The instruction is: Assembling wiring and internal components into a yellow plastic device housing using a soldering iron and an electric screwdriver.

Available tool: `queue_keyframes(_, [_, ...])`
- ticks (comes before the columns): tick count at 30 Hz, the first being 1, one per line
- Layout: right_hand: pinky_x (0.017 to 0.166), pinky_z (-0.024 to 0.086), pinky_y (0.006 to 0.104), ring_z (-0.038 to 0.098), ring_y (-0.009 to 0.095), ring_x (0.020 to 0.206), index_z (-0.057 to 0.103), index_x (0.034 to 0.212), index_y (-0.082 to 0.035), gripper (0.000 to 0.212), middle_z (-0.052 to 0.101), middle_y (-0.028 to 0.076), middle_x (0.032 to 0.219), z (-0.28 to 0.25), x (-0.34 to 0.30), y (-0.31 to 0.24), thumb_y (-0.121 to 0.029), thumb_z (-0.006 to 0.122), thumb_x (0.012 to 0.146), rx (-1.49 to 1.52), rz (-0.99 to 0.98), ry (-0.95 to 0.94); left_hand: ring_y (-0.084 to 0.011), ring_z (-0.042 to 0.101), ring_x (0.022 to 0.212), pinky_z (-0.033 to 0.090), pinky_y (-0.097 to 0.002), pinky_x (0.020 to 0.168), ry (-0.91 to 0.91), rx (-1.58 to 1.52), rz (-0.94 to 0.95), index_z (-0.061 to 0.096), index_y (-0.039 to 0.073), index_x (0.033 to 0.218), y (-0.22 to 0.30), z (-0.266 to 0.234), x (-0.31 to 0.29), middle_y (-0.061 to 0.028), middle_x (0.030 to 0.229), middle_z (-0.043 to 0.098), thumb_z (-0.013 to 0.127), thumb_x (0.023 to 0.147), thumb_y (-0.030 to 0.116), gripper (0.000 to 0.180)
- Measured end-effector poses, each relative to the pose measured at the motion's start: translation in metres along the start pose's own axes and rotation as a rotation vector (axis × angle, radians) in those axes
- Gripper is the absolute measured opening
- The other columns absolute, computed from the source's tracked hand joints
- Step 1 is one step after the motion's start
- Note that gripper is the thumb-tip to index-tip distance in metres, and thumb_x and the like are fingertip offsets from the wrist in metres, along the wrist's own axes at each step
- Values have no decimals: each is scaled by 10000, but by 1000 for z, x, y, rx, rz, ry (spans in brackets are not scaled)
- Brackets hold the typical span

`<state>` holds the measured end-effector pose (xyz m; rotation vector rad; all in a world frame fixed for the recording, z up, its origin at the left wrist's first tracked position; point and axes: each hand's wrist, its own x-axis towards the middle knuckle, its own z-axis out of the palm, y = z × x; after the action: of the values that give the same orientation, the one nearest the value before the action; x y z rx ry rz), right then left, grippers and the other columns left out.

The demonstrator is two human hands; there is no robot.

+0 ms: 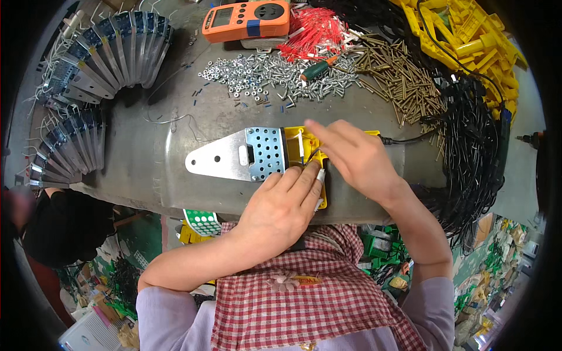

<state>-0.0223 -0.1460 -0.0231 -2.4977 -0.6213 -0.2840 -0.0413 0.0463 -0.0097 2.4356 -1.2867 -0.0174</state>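
A yellow plastic housing (372, 133) lies on the bench in front of me, with a black cable leaving its right end. Joined to its left side is a silver metal plate (219, 157), tapered and holed, with a perforated bluish section. My left hand (281, 205) is closed, its fingers together on the housing's lower middle, beside dark wires (314, 154); its thumb is hidden. Something white shows at its fingertips. Over the housing's right part, my right hand (357, 161) has its fingers stretched toward the left, slightly blurred, with nothing visible in them.
Behind lie loose screws and nuts (263, 73), a green screwdriver (316, 70), an orange multimeter (246, 22), red-and-white parts (313, 29) and brass rods (404, 76). Black cables (471, 134) and yellow housings (474, 41) fill the right. Metal plate assemblies (117, 52) stand at left, near another person (67, 228).
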Motion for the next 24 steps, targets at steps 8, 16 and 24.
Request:
queue_keyframes(8, [641,517,311,592,213,841,628,1087,-105,382,554,48,884,-1,-1,4,-100,587,707,-27,-163,-85,-255,509,1025,425,-335,797,73,57,31,580,-63,1066,2,-5,-7,-202,1198,528,534,755,158,384])
queue_keyframes(16, [668,516,327,593,247,872,615,1067,-120,331,552,68,945,-13,5,-6,-93,567,741,6,-127,-108,-260,445,1213,256,-507,1040,-139,134,14,573,-5,1068,5,-8,-3,-168,1252,497,687,651,254,505])
queue_keyframes(24, [814,480,392,582,314,932,617,1001,-20,220,604,150,989,-60,43,93,-88,519,817,-166,-48,72,-315,438,1207,252,-525,1031,-149,164,36,543,-54,1084,-5,-10,-7,-204,1255,472,693,598,206,571])
